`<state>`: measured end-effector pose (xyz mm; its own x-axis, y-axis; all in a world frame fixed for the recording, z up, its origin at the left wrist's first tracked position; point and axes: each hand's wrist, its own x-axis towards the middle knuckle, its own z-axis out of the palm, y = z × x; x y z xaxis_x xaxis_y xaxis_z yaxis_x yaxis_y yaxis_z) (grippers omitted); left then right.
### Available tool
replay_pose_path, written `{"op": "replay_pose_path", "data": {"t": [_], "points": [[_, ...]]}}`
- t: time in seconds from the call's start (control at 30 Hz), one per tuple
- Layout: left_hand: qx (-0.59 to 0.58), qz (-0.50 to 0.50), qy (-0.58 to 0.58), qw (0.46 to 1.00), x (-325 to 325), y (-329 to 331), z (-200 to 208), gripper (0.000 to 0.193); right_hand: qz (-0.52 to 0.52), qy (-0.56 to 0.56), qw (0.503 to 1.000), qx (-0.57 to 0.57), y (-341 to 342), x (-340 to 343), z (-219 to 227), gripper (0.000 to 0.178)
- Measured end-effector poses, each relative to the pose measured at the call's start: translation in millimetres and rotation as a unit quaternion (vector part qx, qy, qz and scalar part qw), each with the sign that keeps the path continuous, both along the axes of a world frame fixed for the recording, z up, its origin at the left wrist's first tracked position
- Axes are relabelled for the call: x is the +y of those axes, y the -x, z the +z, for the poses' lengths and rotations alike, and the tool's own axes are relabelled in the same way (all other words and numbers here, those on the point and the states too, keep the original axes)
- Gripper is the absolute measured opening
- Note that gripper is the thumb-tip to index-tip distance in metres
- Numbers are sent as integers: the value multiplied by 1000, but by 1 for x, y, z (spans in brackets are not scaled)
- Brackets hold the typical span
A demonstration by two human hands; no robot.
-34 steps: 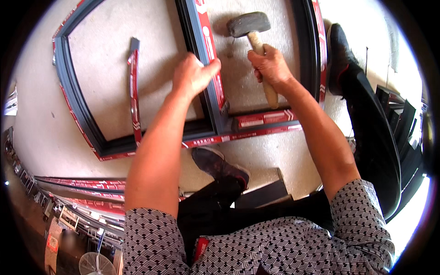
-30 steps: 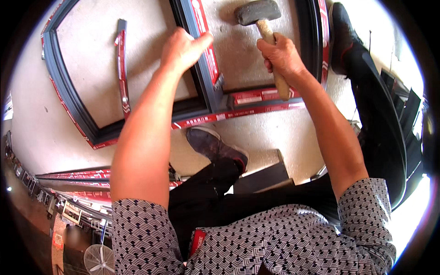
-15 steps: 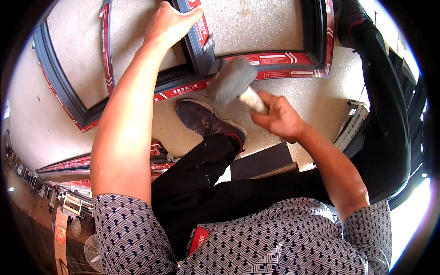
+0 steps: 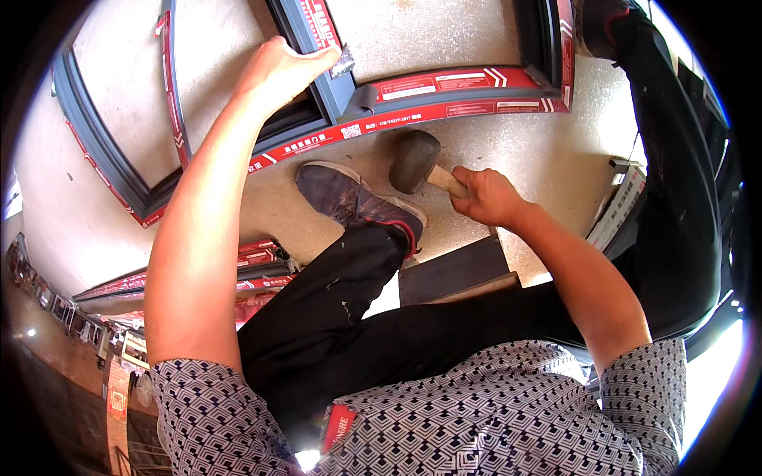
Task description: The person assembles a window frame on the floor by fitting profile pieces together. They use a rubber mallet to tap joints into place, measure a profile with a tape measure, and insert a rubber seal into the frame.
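Note:
A dark grey window frame (image 4: 373,111) with red printed protective film lies on the floor in front of me. My left hand (image 4: 278,73) is closed on its upright bar (image 4: 321,59), a little beyond the joint with the near rail. The thumb stretches across the bar, and the other fingers are partly hidden. Crumpled film (image 4: 343,62) hangs off the bar by the thumb tip. My right hand (image 4: 490,196) grips the pale wooden handle of a rubber mallet (image 4: 415,162). Its black head is on the near side of the rail, apart from it.
My left shoe (image 4: 357,198) is close to the near rail. Film-covered profiles (image 4: 254,258) lie at the left, and a dark board (image 4: 452,271) is between my legs. A long profile (image 4: 619,206) lies by my right leg.
The mallet has come away from the frame joint, toward me and slightly right, with my right hand. My left hand has shifted nearer along the bar, closer to the joint.

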<state>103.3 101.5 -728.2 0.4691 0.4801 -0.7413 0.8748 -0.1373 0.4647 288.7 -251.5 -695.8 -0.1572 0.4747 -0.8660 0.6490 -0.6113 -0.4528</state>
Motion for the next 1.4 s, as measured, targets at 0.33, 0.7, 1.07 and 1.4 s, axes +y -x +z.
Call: {"op": "replay_pose_path", "data": {"t": [0.33,0.7,1.07,1.4], "points": [[0,38,-2,999,-9,-5,10,58,136,-47,987,-71,3,3,3,37],[-7,-45,-58,997,6,14,51,48,199,-93,971,-91,11,19,8,27],[-75,-104,-146,981,19,71,155,23,-86,-273,946,154,-3,126,173,10],[42,-35,-125,991,-16,99,218,35,-349,-332,745,462,-24,100,349,13]]}}
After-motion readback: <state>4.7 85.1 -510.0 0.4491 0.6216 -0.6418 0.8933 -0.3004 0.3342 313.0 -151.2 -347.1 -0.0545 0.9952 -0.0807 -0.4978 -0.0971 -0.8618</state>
